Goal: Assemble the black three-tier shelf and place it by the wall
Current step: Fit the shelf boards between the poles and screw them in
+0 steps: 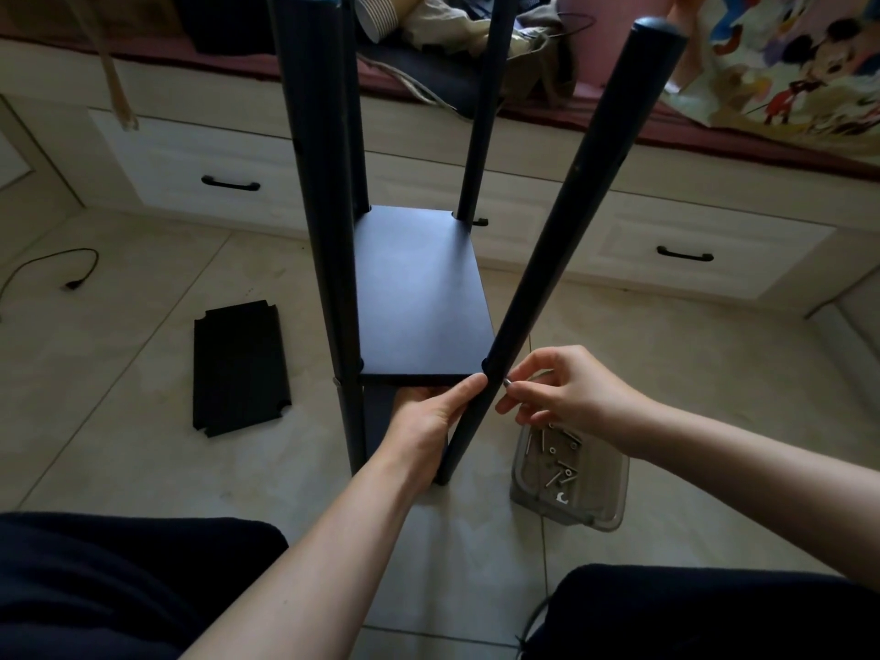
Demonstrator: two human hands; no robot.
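beige tiled floor (pixel 143 373), white drawers (pixel 200 169)

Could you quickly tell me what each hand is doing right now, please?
Left hand: holds up the shelf board, thumb against the pole.
Right hand: pinches a screw at the pole.
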